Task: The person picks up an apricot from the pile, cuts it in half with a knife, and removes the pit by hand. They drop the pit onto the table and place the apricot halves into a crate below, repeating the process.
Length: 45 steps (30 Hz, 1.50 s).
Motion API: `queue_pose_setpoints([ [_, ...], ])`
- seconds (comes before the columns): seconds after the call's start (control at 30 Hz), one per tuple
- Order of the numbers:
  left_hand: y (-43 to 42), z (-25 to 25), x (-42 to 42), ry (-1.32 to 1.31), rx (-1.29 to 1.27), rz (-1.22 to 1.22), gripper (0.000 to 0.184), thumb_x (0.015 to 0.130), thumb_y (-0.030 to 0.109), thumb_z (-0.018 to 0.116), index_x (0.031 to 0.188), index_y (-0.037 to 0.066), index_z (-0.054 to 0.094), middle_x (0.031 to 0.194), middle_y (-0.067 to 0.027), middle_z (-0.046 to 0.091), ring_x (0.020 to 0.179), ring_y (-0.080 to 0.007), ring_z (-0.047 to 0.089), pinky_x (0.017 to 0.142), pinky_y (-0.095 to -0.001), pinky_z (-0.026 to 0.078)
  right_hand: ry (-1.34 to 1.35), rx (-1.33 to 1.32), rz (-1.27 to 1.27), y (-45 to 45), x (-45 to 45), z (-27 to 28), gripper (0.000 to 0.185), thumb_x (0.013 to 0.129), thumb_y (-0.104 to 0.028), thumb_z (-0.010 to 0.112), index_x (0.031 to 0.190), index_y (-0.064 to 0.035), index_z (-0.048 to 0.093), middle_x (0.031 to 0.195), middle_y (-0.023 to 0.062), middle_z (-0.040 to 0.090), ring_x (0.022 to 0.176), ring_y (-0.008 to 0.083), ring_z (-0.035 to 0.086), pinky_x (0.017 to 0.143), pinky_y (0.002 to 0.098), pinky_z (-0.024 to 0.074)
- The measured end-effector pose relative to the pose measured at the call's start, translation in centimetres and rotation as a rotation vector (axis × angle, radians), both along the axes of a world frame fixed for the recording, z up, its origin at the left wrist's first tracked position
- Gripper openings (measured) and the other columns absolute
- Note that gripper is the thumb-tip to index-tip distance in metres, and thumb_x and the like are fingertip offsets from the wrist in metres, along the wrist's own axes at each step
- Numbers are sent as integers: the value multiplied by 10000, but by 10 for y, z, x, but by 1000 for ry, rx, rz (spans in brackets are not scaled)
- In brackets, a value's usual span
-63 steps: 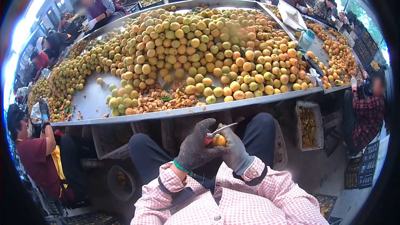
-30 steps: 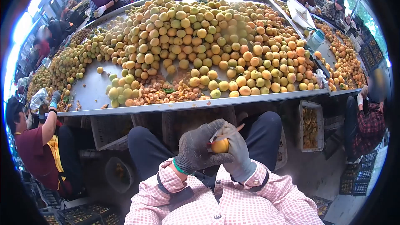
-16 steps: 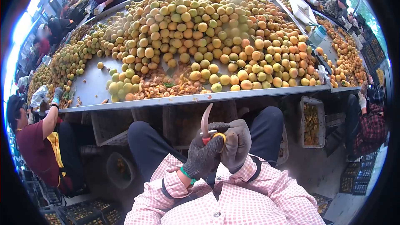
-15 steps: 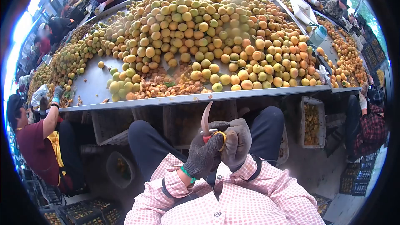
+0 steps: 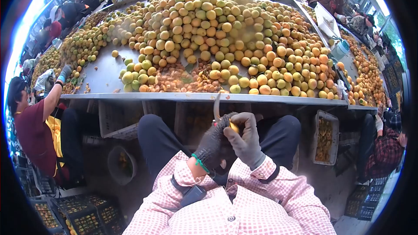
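1. Gripping a curved knife (image 5: 217,106), the left hand (image 5: 208,142) is closed in a dark glove, blade pointing towards 12 o'clock.
2. Pinching a yellow fruit (image 5: 234,127) between thumb and fingers, the right hand (image 5: 247,140) sits just beside the left, at its 2 o'clock. Fingers cover much of the fruit, so I can't tell whether it's cut.
3. It looks like close knife work above the lap; with the blade so near, turning the fruit would call for careful fingers.
4. At 12 o'clock, whole fruit (image 5: 209,30) is heaped on the metal counter (image 5: 261,99); split pieces (image 5: 180,79) lie near its edge at 11.
5. A pale crate (image 5: 335,141) at 3 o'clock holds yellowish pieces. The bucket (image 5: 114,165) towards 8 has a few bits inside; black crates (image 5: 99,215) lower down, nearer 7, carry yellowish fruit.
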State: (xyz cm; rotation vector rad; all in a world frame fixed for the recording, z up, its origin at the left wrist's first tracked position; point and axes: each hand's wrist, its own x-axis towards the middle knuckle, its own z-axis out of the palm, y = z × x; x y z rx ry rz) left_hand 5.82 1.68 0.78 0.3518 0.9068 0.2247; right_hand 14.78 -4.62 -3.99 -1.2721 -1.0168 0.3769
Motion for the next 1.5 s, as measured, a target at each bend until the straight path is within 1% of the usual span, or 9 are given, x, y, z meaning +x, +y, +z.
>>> queue_pose_setpoints([
  [0.27, 31, -26, -20, -385, 18, -80, 478, 930, 494, 482, 1317, 218, 434, 551, 42, 331, 362, -69, 251, 344, -226, 214, 1380, -115, 322, -21, 21, -3, 261, 943, -124, 503, 1196, -61, 489, 985, 61, 551, 813, 156, 568, 718, 296, 514],
  [0.4, 33, -31, -22, -404, 10, -116, 485, 918, 512, 492, 1289, 200, 467, 551, 45, 338, 375, -67, 262, 355, -223, 221, 861, -342, 134, -11, 27, -22, 360, 928, -114, 534, 1275, -61, 453, 1146, 77, 528, 1002, 193, 553, 852, 325, 490],
  [0.47, 34, -32, -23, -372, 28, -128, 480, 914, 517, 498, 1269, 195, 485, 550, 46, 335, 379, -66, 267, 358, -221, 221, 28, -348, -52, -9, 25, -16, 469, 913, -127, 560, 1349, -51, 405, 1269, 125, 473, 1189, 234, 459, 1044, 348, 348],
  [0.5, 34, -35, -24, -361, 11, -134, 466, 905, 524, 509, 1227, 186, 513, 555, 46, 359, 383, -66, 277, 360, -217, 226, 296, -240, 125, -7, 19, -4, 530, 880, -112, 595, 1367, -63, 394, 1349, 151, 417, 1302, 262, 356, 1092, 357, 265],
  [0.73, 30, -32, -23, -54, 163, -322, 403, 893, 519, 541, 1032, 144, 587, 609, 37, 489, 411, -56, 378, 376, -196, 275, -506, -374, 15, -6, 9, 10, 456, 773, -129, 723, 1182, -75, 530, 1128, 101, 561, 1090, 269, 526, 934, 361, 416],
  [0.83, 40, -90, -23, -233, 1179, -314, 313, 901, 431, 581, 1010, 138, 582, 621, 36, 489, 409, -53, 395, 367, -199, 287, 289, -432, 28, -13, 8, -13, 368, 794, -163, 733, 1099, -67, 549, 968, 36, 564, 895, 186, 570, 784, 314, 472],
  [0.93, 42, -32, -20, 113, 756, -351, 257, 884, 274, 617, 972, 33, 600, 688, -65, 570, 648, -164, 571, 587, -312, 452, 1276, -190, 228, -23, 31, 5, 216, 929, -180, 569, 1080, -39, 509, 904, 78, 572, 820, 181, 593, 648, 238, 504],
  [1.2, 25, -34, -29, 34, 1024, -625, 290, 872, 275, 632, 1010, 21, 619, 892, -119, 671, 827, -196, 642, 745, -315, 483, 1423, -190, 317, -52, 21, 10, 237, 948, -204, 515, 1146, -76, 535, 1004, 81, 602, 868, 202, 614, 626, 263, 500],
  [1.5, 17, -24, -28, 268, 1410, -941, 387, 810, 320, 707, 1013, 27, 559, 917, -161, 665, 865, -230, 648, 772, -312, 492, 710, -316, 229, -49, 0, 18, 167, 940, -170, 562, 1057, -65, 621, 973, 18, 638, 756, 80, 576, 660, 191, 447],
])
